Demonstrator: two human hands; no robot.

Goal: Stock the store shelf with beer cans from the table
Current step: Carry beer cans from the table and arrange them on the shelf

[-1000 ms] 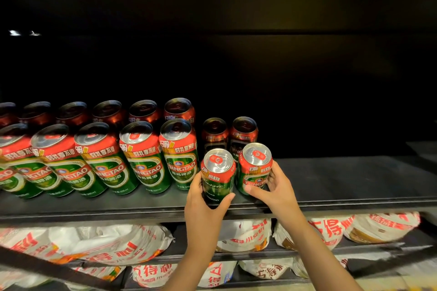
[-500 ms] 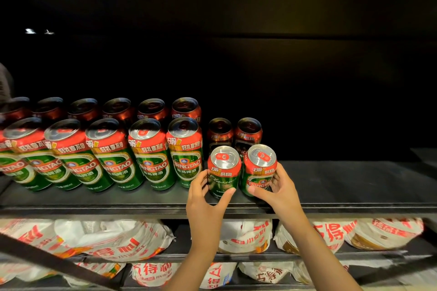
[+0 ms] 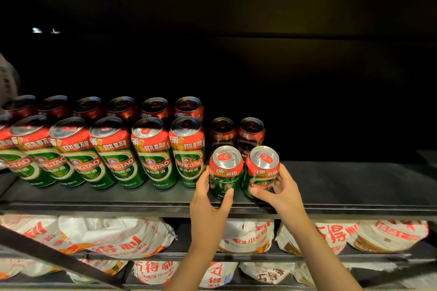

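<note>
L hand [image 3: 208, 205] grips short can [image 3: 225, 172], R hand [image 3: 281, 194] grips its twin [image 3: 261, 171]; both upright on shelf [image 3: 354, 186] front edge, just right of tall cans [image 3: 186, 151].

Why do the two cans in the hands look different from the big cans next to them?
The held short cans are lower than the tall cans beside them. The short cans sit at the shelf's front edge with hands around them; the tall cans stand untouched in a row. Both are green with red tops.

Single head-worn wide-angle view, close before the dark shelf [image 3: 343, 186], facing forward and slightly down.
</note>
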